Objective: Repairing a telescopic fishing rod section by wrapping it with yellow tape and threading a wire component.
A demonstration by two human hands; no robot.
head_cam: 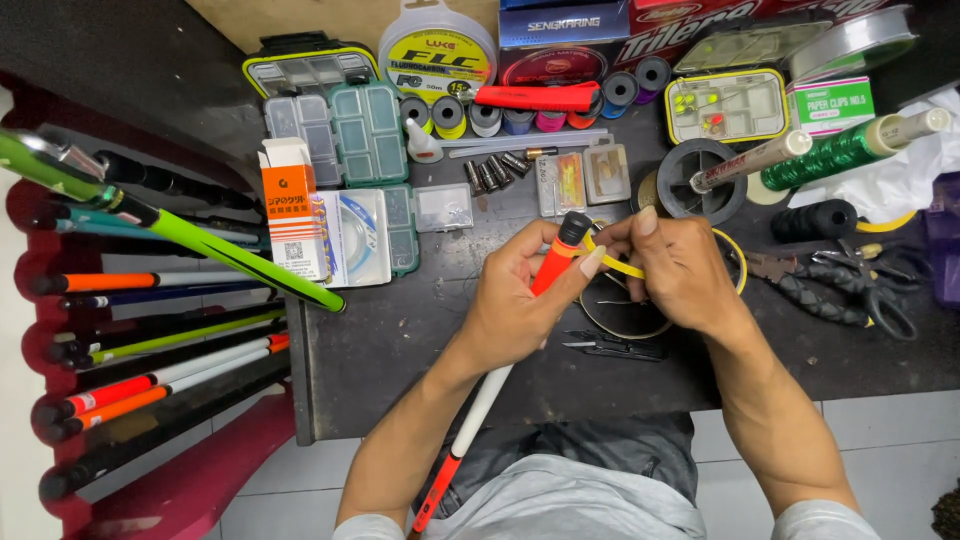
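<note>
Hands met above the middle of the dark worktop [400,340]. The left hand [515,300] was clamped around the orange rod section [553,268] just below its black tip. The right hand [680,265] pinched a yellow strip [622,265] between thumb and fingers, beside that tip. Keeping the strip tight and flat would probably help. The rod's lower end was cut off, and the thin line under the hands was hard to see.
</note>
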